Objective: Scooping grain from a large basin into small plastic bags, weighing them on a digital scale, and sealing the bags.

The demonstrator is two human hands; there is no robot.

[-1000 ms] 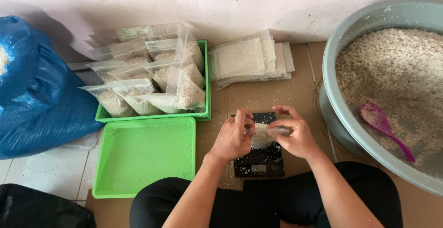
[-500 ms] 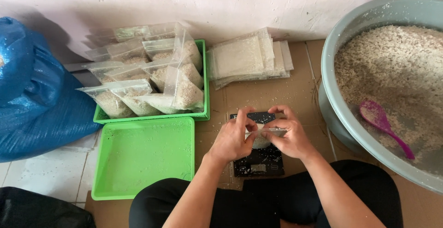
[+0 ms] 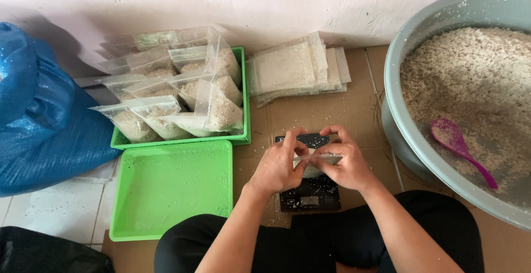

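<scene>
At the frame's centre, the left hand [image 3: 275,168] and right hand [image 3: 344,165] each grip a small clear bag [image 3: 313,162] pinched along its top, over a black scale [image 3: 310,193].

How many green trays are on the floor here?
2. One green tray against the wall holds filled clear bags; the other green tray lies in front of it, nearer the person.
</scene>
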